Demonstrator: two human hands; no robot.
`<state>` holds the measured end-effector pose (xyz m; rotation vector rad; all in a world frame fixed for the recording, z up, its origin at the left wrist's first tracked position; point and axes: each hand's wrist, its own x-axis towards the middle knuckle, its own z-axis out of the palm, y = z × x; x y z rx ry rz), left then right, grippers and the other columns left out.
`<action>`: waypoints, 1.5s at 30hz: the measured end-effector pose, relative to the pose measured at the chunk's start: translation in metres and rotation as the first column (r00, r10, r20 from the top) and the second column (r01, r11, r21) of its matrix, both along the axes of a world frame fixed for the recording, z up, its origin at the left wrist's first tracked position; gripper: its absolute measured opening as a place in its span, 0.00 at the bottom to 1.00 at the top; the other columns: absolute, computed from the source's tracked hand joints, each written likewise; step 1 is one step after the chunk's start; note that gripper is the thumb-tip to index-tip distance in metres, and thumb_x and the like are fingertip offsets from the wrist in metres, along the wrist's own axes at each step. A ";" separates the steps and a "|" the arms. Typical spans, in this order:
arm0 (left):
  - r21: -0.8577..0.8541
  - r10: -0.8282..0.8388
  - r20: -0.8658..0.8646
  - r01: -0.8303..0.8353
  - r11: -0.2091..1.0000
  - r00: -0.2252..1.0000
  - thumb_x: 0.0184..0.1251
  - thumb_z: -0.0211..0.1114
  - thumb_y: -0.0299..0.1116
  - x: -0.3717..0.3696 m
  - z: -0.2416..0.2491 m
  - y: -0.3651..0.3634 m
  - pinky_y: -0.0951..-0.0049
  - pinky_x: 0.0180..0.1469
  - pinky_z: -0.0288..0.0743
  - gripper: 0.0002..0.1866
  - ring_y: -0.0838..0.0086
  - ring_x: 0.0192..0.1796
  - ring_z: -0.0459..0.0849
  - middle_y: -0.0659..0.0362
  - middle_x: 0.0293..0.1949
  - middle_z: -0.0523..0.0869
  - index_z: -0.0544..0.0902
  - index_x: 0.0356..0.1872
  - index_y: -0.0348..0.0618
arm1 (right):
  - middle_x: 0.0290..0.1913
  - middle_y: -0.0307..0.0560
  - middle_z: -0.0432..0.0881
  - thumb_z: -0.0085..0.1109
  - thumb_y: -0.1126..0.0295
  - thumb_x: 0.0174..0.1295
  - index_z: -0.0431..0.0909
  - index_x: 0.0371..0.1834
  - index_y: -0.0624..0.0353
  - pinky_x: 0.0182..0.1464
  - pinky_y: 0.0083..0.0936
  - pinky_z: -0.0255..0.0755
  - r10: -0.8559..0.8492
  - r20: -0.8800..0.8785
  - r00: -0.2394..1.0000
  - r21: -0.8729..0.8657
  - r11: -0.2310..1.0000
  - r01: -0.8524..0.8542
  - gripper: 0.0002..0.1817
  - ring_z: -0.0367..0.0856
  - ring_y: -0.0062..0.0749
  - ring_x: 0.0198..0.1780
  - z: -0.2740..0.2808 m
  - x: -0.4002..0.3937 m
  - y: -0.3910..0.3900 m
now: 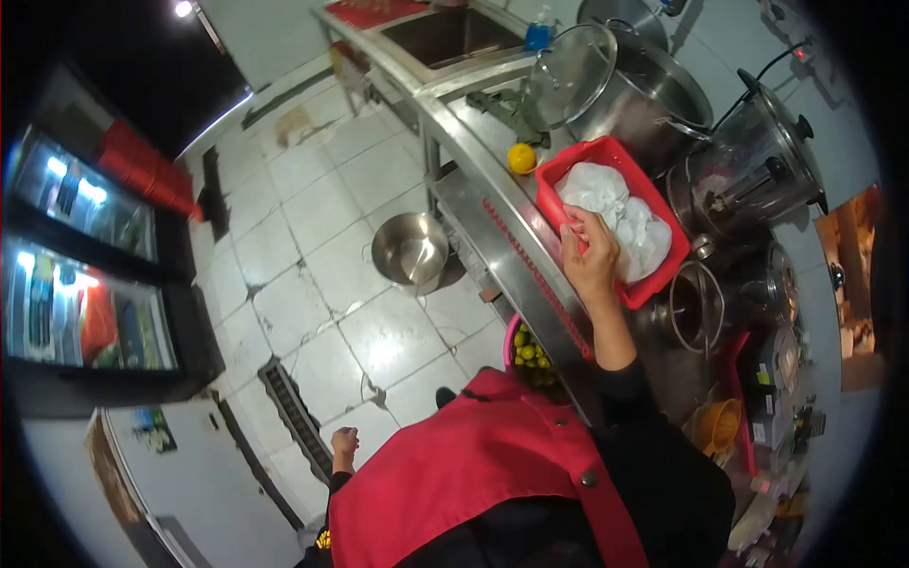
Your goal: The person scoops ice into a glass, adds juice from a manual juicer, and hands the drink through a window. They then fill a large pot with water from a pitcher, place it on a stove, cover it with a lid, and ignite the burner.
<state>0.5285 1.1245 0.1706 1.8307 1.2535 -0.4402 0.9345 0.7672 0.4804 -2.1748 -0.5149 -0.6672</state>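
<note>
My right hand (591,254) is over the near side of a red plastic basket (673,261) on the steel counter. Its fingertips are pinched together; whether anything small is between them is hidden. White plastic bags (598,190) with contents I cannot make out fill the basket, right beside the fingers. Low at my side, away from the counter, hangs my left hand (345,443), its fingers curled in with nothing visible in them. A yellow-orange citrus fruit (522,159) sits on the counter just past the basket's corner.
Behind the basket stand a large steel pot (653,90), a glass lid (574,78) and a clear-walled dispenser (748,161). A steel pot (410,250) rests on the tiled floor. Below the counter edge is a pink tub of green fruit (526,352). Lit fridges (85,303) line the left.
</note>
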 end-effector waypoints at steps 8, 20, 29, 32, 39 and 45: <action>-0.055 -0.202 0.152 0.212 0.976 0.968 0.52 0.58 0.40 0.157 -0.039 0.027 0.69 0.29 0.73 0.13 0.68 0.23 0.80 0.54 0.19 0.80 0.80 0.29 0.40 | 0.33 0.48 0.77 0.54 0.76 0.47 0.74 0.39 0.60 0.32 0.25 0.69 -0.164 0.039 0.986 0.079 0.984 0.161 0.13 0.75 0.35 0.30 0.007 0.112 0.035; 0.044 -0.242 0.016 0.241 0.969 0.970 0.51 0.57 0.41 0.321 -0.015 0.138 0.65 0.33 0.72 0.12 0.59 0.27 0.80 0.54 0.19 0.81 0.81 0.25 0.44 | 0.34 0.51 0.76 0.53 0.78 0.47 0.72 0.39 0.63 0.33 0.26 0.69 0.119 -0.120 0.986 0.101 0.989 -0.107 0.14 0.75 0.37 0.28 -0.026 0.200 0.140; 0.040 -0.679 0.146 0.681 0.731 0.720 0.51 0.57 0.41 0.429 -0.045 0.146 0.67 0.35 0.73 0.13 0.62 0.30 0.81 0.51 0.24 0.81 0.81 0.28 0.41 | 0.34 0.51 0.75 0.53 0.78 0.49 0.70 0.42 0.63 0.33 0.24 0.70 -0.017 -0.251 0.968 0.094 0.995 0.042 0.14 0.76 0.33 0.29 -0.038 0.168 0.141; 0.154 -0.867 0.085 0.854 0.498 0.490 0.52 0.55 0.44 0.439 -0.048 0.159 0.62 0.40 0.71 0.16 0.54 0.37 0.79 0.46 0.30 0.80 0.80 0.31 0.42 | 0.33 0.50 0.75 0.52 0.77 0.50 0.70 0.42 0.63 0.33 0.23 0.69 -0.193 -0.137 0.972 0.075 0.976 0.205 0.14 0.75 0.33 0.29 -0.021 0.153 0.138; 0.295 -0.997 -0.057 0.953 -0.069 -0.055 0.51 0.51 0.41 0.422 -0.126 0.272 0.62 0.38 0.73 0.14 0.61 0.33 0.80 0.51 0.28 0.81 0.81 0.27 0.44 | 0.30 0.48 0.75 0.51 0.76 0.51 0.71 0.42 0.60 0.32 0.22 0.70 -0.458 0.052 0.888 0.026 0.889 0.457 0.14 0.75 0.30 0.28 0.017 0.120 0.124; -0.100 -0.623 0.017 0.621 0.777 0.782 0.50 0.49 0.39 0.400 -0.105 0.297 0.68 0.29 0.73 0.15 0.70 0.20 0.80 0.54 0.21 0.81 0.81 0.23 0.40 | 0.26 0.41 0.77 0.54 0.72 0.51 0.73 0.41 0.60 0.29 0.18 0.69 -0.544 0.181 0.819 0.065 0.838 0.542 0.13 0.75 0.21 0.26 0.070 0.146 0.084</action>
